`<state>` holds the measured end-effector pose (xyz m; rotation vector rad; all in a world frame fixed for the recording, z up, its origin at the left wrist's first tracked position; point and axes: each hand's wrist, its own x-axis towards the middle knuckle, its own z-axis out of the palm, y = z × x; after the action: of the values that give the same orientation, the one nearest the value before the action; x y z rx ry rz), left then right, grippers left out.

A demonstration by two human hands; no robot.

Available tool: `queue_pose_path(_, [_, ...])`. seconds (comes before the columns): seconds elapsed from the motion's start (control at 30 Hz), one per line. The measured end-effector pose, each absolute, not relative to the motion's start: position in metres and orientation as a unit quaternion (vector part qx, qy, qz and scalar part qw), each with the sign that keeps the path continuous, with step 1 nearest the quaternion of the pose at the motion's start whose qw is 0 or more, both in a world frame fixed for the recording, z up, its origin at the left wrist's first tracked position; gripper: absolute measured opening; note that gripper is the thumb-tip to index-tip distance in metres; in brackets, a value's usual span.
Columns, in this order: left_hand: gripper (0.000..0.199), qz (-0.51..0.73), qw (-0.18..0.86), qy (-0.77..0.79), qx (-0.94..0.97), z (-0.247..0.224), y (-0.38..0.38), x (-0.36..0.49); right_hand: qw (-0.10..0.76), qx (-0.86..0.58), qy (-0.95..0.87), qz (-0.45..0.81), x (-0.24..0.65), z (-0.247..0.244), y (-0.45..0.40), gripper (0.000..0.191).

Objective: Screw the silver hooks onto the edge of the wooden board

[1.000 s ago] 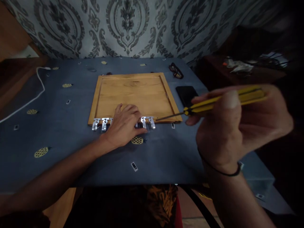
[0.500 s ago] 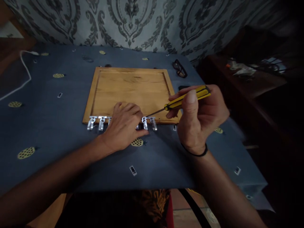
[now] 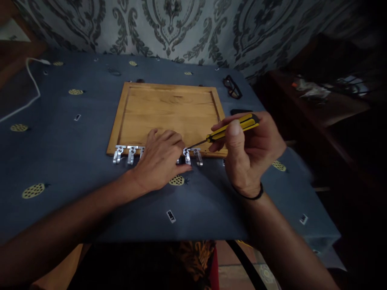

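A framed wooden board [image 3: 169, 108] lies on the table with a row of silver metal hooks [image 3: 132, 154] along its near edge. My left hand [image 3: 160, 161] is laid over the middle of that row, hiding several hooks. Its thumb and forefinger close around a metal hook [image 3: 187, 156] toward the right, steadying it against the board. In my right hand [image 3: 254, 153] is a yellow and black screwdriver [image 3: 232, 128], gripped by the handle between thumb and fingers. The screwdriver slants down to the left, its tip at the top of the steadied hook.
A blue cloth with pineapple prints covers the table [image 3: 90, 213]. Dark-framed glasses [image 3: 232, 86] lie beyond the board's right corner, and a dark flat object [image 3: 241, 111] is partly behind my right hand. A white cable [image 3: 36, 82] runs along the left side.
The screwdriver handle and my right hand have shifted slightly left and down, the tip staying at the same hook. My left hand keeps its place on the board. The whole view has shifted slightly.
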<state>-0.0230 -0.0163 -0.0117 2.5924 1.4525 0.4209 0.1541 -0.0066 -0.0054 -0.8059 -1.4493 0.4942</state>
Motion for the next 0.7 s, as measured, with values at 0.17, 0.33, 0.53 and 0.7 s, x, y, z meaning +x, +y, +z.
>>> queue_pose_path(0.17, [0.038, 0.154, 0.057, 0.477, 0.864, -0.013, -0.017, -0.023, 0.641, -0.356, -0.641, 0.227, 0.153, -0.003, -0.009, 0.019])
queue_pose_path(0.33, [0.037, 0.147, 0.059, 0.48, 0.863, -0.014, -0.018, -0.023, 0.613, -0.358, -0.645, 0.283, 0.156, 0.002, -0.005, 0.028])
queue_pose_path(0.53, [0.038, 0.153, 0.052, 0.477, 0.864, -0.014, -0.017, -0.023, 0.573, -0.343, -0.675, 0.314, 0.165, 0.005, 0.001, 0.025])
queue_pose_path(0.7, [0.04, 0.138, 0.068, 0.484, 0.861, -0.011, -0.018, -0.022, 0.593, -0.378, -0.663, 0.257, 0.162, 0.001, -0.005, 0.019])
